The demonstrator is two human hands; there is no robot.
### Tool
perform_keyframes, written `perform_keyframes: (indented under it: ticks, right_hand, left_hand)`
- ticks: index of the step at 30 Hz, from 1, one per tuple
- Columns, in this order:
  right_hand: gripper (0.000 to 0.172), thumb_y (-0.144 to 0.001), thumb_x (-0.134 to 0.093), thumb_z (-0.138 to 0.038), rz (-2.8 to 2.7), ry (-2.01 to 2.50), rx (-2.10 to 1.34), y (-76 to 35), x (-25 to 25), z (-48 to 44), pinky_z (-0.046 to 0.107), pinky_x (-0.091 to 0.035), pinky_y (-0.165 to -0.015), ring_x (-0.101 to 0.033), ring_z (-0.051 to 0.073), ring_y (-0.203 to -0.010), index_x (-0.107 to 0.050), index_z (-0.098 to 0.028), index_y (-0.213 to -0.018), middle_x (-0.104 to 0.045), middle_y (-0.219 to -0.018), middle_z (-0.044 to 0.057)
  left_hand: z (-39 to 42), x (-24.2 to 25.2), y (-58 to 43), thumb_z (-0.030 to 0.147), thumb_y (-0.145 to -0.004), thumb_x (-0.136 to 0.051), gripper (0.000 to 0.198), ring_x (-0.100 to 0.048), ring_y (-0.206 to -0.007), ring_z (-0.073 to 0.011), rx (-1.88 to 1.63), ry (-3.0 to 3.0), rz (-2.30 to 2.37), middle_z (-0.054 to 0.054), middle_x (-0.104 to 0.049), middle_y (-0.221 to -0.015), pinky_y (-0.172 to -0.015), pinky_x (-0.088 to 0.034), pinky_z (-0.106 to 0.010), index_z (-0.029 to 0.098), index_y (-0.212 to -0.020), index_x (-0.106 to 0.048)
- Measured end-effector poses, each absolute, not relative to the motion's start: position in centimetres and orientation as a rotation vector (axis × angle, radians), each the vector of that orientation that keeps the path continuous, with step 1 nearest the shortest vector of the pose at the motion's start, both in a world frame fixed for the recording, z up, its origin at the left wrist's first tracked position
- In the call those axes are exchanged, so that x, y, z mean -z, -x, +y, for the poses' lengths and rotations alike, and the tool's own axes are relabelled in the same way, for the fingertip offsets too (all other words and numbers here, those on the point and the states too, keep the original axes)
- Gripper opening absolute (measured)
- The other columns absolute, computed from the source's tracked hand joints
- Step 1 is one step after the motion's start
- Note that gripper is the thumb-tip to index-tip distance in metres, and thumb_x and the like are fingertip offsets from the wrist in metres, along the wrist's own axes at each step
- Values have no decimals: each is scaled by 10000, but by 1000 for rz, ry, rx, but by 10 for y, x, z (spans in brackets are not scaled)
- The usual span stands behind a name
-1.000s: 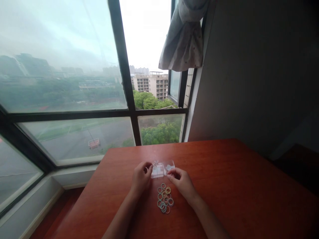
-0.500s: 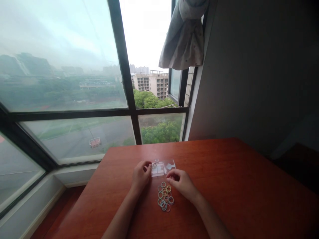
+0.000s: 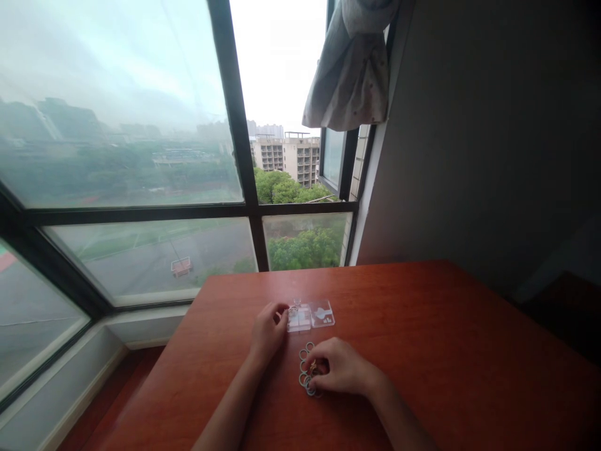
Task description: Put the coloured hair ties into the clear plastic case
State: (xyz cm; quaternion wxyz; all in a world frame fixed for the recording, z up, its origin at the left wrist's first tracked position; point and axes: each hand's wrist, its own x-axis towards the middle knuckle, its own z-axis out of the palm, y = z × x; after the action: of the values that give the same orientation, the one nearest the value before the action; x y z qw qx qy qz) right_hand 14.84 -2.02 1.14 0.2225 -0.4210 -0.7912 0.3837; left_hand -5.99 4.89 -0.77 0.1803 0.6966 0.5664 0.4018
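My left hand [image 3: 271,327] is at the left side of a clear plastic box [image 3: 300,319], its thumb and curled fingers gripping the edge. A few rings lie inside the box, near its back left. The box's transparent lid [image 3: 322,313] is folded open to the right. Nearer to me, several small pastel rings [image 3: 303,366] are heaped loosely on the table. My right hand [image 3: 342,368] reaches over this heap from the right, with thumb and index finger apart above the rings. It covers the heap's right part.
The reddish-brown wooden table [image 3: 422,351] spreads on both sides of my arms. Beyond its far edge are dark-framed windows [image 3: 253,238], one sash open. A knotted grey curtain [image 3: 352,88] hangs at the right, next to a dark wall [image 3: 469,156].
My right hand has moved from beside the box lid toward me, down onto the ring heap, and its fingers have spread. My left hand stays at the box. The view has shifted slightly.
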Motion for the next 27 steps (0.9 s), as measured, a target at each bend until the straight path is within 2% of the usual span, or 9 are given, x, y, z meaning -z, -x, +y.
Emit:
perform_keyframes:
  ticks: [11, 18, 23, 27]
  right_hand:
    - [176, -688, -647, -129, -2183, 1064, -1017, -147, -17, -23, 184, -374, -540, -543, 109, -572, -769, -222, -773, -685, -676, -20]
    - [60, -731, -667, -195, -1861, 1241, -856, -146, -14, -11, 205, -355, -545, -498, 111, -565, -725, -181, -738, -614, -623, -13]
    - [146, -772, -656, -300, -1629, 1286, -839, -150, -16, -5, 218, -330, -525, -452, 115, -549, -699, -161, -753, -534, -577, -27]
    - [215, -775, -650, -367, -1506, 1286, -864, -152, -14, -2, 223, -338, -523, -447, 124, -561, -691, -156, -762, -508, -580, -25]
  left_hand:
    - [47, 4, 59, 324, -850, -480, 221, -609, -670, -164, -1155, -1958, 1605, -36, -674, -813, -630, -470, -269, 184, -872, -649]
    - [43, -10, 59, 368, -832, -519, 242, -604, -644, -161, -1206, -1914, 1535, -38, -686, -789, -591, -458, -260, 179, -856, -669]
    - [29, -27, 44, 360, -865, -526, 233, -552, -608, -133, -1105, -2005, 1294, -21, -648, -725, -569, -430, -233, 173, -839, -663]
    - [18, -34, 31, 331, -879, -527, 220, -539, -630, -116, -993, -2074, 1127, -22, -619, -753, -574, -424, -213, 176, -796, -660]
